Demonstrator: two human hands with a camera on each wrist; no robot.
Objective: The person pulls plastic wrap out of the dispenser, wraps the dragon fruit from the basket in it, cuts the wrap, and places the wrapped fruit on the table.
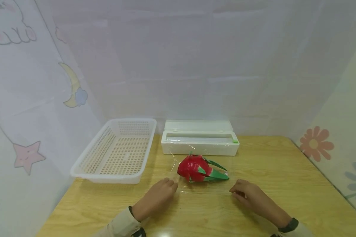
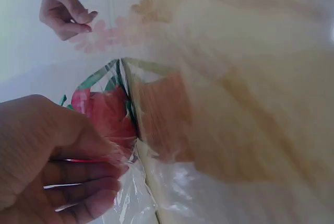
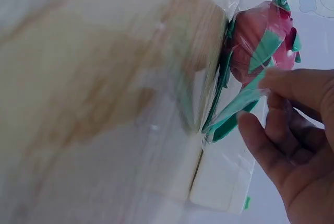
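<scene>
A red dragon fruit (image 1: 194,168) with green scales lies on its side on the wooden table, its long green tips toward the right. Clear cling film (image 1: 206,190) stretches from the white dispenser box (image 1: 199,148) to both hands, and in the right wrist view it covers at least part of the fruit. My left hand (image 1: 160,196) pinches the film's near edge left of the fruit, thumb against fingers in the left wrist view. On the other side, my right hand (image 1: 253,199) pinches that edge between thumb and index finger (image 3: 255,135).
The dispenser box stands at the back of the table (image 1: 273,164) with its lid raised and a green piece (image 1: 235,141) at its right end. At the left stands a white plastic basket (image 1: 114,177). Printed cloth hangs behind and at both sides.
</scene>
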